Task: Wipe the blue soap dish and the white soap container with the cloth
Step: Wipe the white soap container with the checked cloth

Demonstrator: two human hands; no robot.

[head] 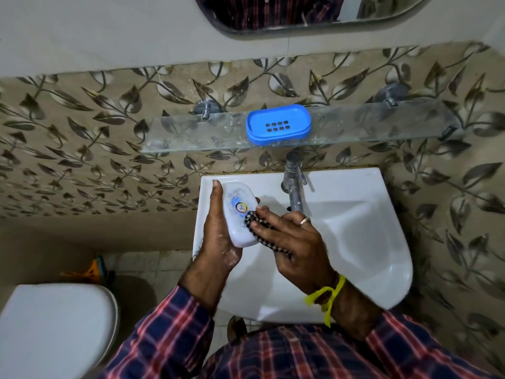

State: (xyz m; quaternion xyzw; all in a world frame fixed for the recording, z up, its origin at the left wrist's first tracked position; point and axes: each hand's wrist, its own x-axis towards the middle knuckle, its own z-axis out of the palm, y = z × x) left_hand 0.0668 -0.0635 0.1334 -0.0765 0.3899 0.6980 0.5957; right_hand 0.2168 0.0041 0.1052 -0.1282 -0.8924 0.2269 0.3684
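1. White basin (369, 242) is taking up centre-right of the scene, fixed under the leaf-patterned wall, with a chrome tap (293, 187) standing at its far edge.
2. Glass shelf (218, 135) is hanging on the wall above the tap, spanning centre to right.
3. Left hand (216, 239) is holding the white soap container (240, 212) over the basin's left part: palm cupping its left side, fingers running straight up along it, thumb not visible behind the container.
4. Right hand (287, 236) is pressing the cloth (254, 222) against the container's right edge with fairly straight fingers; ring on one finger, yellow thread at the wrist. Cloth is bunching under the fingers and trailing beneath the palm.
5. Container is showing as a white rounded oblong, glossy, lid side up, with a small round colourful logo and faint blue print; it is tilting with its long end pointing far.
6. Blue soap dish (278, 124) is sitting on the shelf, centre, well apart from both hands: bright blue oval, raised rim, two rows of dark drain slots.
7. Cloth is black-and-white patterned, mostly hidden.
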